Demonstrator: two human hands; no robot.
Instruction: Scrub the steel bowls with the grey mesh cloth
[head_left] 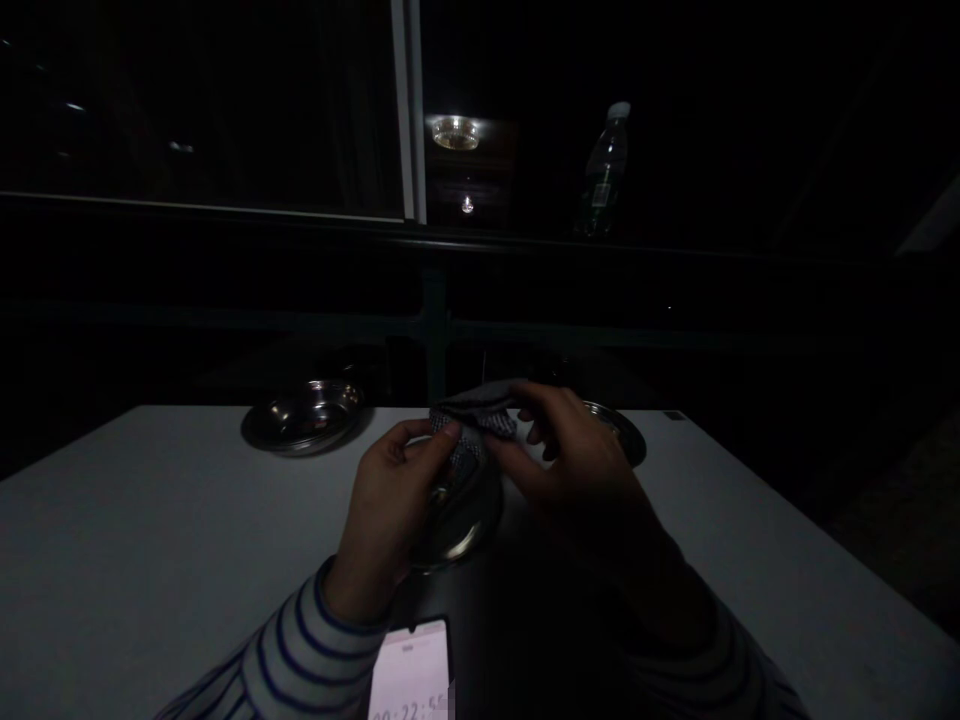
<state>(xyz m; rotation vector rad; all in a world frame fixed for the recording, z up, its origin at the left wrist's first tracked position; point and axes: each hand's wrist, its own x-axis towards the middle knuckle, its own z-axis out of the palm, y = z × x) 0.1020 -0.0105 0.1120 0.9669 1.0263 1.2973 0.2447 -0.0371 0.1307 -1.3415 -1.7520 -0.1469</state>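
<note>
Between my two hands is a small dark cloth item with a grey-and-white checked pattern point(480, 405), possibly folded; its exact kind is unclear in the dim light. My left hand point(394, 490) pinches its left side between thumb and fingers. On the right side, my right hand point(574, 450) grips it, the thumb below and the fingers curled over the edge. Beneath the cloth a shiny metal dish point(461, 540) rests on the table, partly hidden by my left hand and the cloth.
A metal bowl point(304, 420) stands at the table's back left, and another metal dish point(626, 435) at the back right, partly behind my right hand. A lit phone point(411, 670) lies near me on the white table point(187, 540). A plastic bottle point(606, 170) stands beyond the table.
</note>
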